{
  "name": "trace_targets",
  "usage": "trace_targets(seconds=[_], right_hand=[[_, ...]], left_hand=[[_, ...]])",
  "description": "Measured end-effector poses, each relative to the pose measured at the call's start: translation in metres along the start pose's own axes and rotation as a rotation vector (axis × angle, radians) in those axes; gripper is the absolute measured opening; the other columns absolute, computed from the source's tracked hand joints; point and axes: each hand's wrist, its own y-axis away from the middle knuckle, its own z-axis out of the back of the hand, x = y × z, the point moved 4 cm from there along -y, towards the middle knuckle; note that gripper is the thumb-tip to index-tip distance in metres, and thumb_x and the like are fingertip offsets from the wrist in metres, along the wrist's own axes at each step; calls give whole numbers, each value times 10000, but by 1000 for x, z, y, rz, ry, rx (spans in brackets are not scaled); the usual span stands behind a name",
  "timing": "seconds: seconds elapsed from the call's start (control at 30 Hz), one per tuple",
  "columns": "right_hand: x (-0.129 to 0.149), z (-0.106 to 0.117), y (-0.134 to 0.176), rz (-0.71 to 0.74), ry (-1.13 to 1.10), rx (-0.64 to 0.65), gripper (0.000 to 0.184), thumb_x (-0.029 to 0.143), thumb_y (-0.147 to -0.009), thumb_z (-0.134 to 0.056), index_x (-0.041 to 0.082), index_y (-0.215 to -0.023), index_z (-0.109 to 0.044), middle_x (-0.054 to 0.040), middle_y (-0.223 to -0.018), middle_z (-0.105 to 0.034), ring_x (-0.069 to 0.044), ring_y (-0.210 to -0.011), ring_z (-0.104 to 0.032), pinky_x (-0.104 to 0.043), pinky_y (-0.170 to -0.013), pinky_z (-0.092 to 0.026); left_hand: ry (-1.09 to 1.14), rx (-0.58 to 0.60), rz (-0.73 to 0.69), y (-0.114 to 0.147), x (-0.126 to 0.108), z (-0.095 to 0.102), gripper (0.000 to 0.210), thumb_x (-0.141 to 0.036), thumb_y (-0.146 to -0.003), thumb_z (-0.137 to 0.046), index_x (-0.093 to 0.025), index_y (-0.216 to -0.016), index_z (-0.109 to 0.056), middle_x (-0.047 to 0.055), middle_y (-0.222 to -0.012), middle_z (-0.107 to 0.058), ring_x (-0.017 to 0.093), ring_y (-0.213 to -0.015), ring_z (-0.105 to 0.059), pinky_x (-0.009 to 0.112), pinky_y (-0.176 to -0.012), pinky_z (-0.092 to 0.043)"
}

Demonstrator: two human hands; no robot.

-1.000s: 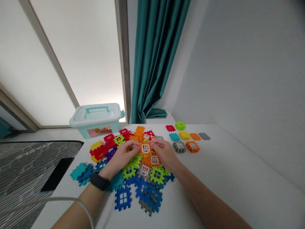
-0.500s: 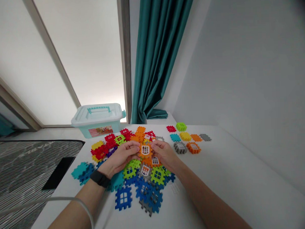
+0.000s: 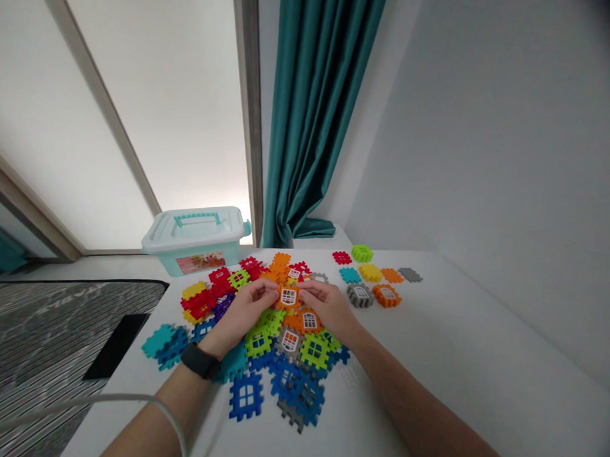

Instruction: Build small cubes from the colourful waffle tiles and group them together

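Note:
Between my two hands is an orange building tile [image 3: 288, 296] with a white window insert, held over the middle of a mixed pile. My left hand [image 3: 250, 310], with a dark watch on the wrist, pinches its left edge. On the opposite edge, my right hand [image 3: 324, 306] is closed with thumb and fingertips. Right below lie another orange tile with a white window [image 3: 309, 320], a grey window tile [image 3: 290, 340] and a lime green tile [image 3: 314, 350]. Blue window tiles [image 3: 246, 396] spread nearer to me.
Sorted tiles stand at the right: a grey stack [image 3: 360, 294], an orange stack [image 3: 387, 295], a yellow stack [image 3: 370, 273] and several others. A lidded teal box [image 3: 198, 240] sits behind the pile. A pale cable [image 3: 161, 400] arcs across the lower left.
The orange tile has tipped flatter and moved slightly up and left. Both hands have shifted slightly with it, still gripping its edges.

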Motion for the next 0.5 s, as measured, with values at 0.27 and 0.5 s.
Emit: trace_targets(seconds=[0.27,0.5], right_hand=[[9,2,4,235,297,-97,193,338,-853,-636,214,-944,-752,-34,-908,-778,-202,-813,-708,-338,-773,-556],[21,-3,14,394,503,-131,183,314,-902,-594,233,-960,-748,-48,-955,-775,-222,-890,-710,-357,-836,-549]], left_hand=[[-84,49,-4,3,-8,-5,356,-514,-836,-701,-162,-843,-647,6,-772,-638,159,-739,-613,284,-757,-472],[-255,73,-66,0,-7,-2,415,-565,-907,-553,-162,-848,-629,3,-738,-605,167,-705,-585,282,-694,-439]])
